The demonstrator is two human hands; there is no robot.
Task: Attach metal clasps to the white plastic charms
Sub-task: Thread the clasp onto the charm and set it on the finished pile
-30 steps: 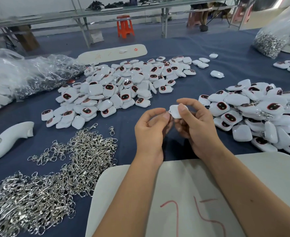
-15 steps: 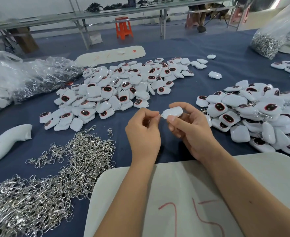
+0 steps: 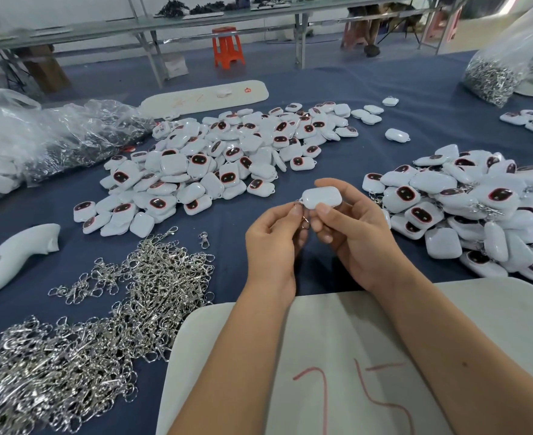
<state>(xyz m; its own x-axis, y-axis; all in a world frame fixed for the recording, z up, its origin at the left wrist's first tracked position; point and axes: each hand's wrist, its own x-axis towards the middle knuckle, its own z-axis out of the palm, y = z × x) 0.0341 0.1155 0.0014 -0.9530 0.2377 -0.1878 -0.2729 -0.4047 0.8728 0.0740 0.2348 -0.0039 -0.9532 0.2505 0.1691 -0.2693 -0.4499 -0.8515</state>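
My right hand [image 3: 351, 233] holds a white plastic charm [image 3: 322, 197] between thumb and fingers, its plain back facing up. My left hand [image 3: 273, 237] pinches a small metal clasp [image 3: 303, 219] at the charm's left end, where the loop is; the clasp hangs down between the two hands. A big heap of loose silver clasps [image 3: 108, 312] lies at the front left. One pile of white charms [image 3: 214, 158] with dark faces spreads behind the hands. Another pile of charms [image 3: 466, 208] lies to the right.
A white board [image 3: 353, 356] with red marks lies under my forearms. A white curved plastic piece [image 3: 10, 259] rests at the left edge, crumpled clear bags [image 3: 39, 136] behind it. A bag of clasps [image 3: 497, 73] stands far right, a long white tray [image 3: 205, 97] at the back.
The charm has been turned from edge-on to lying flat with its loop end toward my left hand. The clasp now hangs visibly between the hands. Both hands stay in place.
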